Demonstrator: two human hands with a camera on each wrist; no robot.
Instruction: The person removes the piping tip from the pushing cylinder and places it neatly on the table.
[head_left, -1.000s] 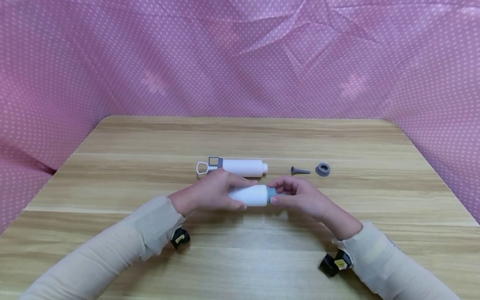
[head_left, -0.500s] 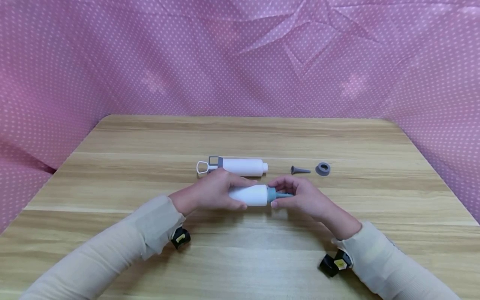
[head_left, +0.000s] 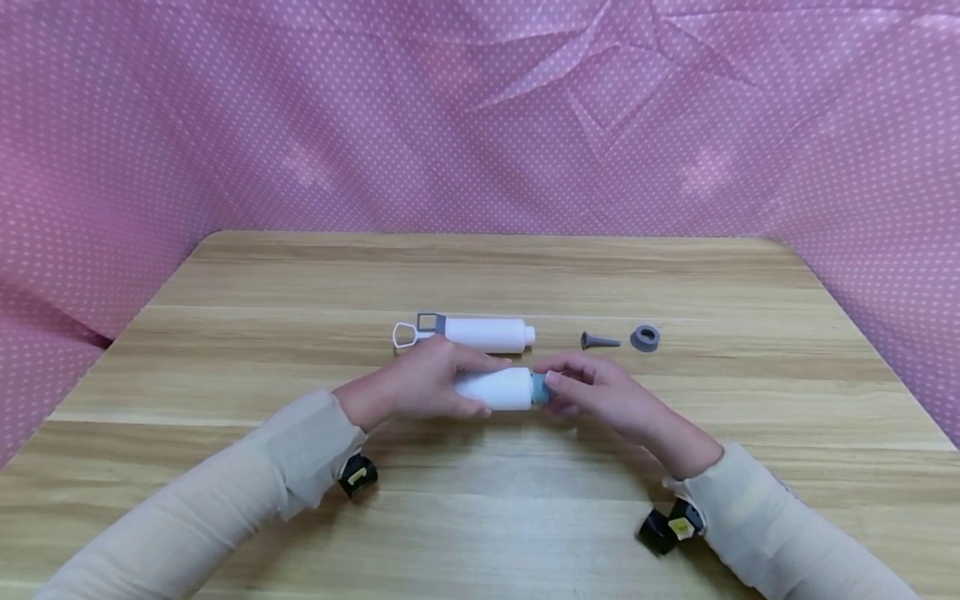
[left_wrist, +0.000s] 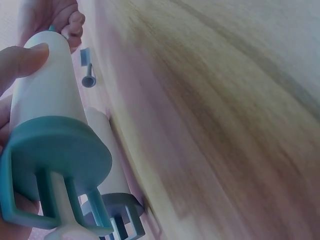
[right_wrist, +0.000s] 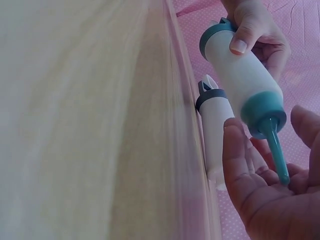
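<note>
My left hand [head_left: 420, 379] grips a white piping syringe [head_left: 504, 389] by its barrel, held level above the table with its tip to the right. A teal end with finger loops [left_wrist: 30, 217] and a white plunger rod [left_wrist: 62, 200] show in the left wrist view. Around the tip, the fingers of my right hand [right_wrist: 280, 210] are spread, the thumb apart from them. Between them a teal nozzle [right_wrist: 274, 150] sticks out of the teal collar [right_wrist: 262, 107]. From the head, the right thumb overlaps the collar and the nozzle is hidden.
A second white piping syringe [head_left: 487, 335] with grey finger loops [head_left: 430, 323] lies just behind the held one. Farther right on the wooden table [head_left: 480, 275] lie a grey nozzle [head_left: 602, 342] and a grey collar ring [head_left: 645, 338]. Pink dotted cloth [head_left: 480, 125] surrounds the table.
The right thumb has moved up over the collar, and the nozzle that showed half a second ago is covered in the head view. The left hand and syringe have shifted very slightly left.
</note>
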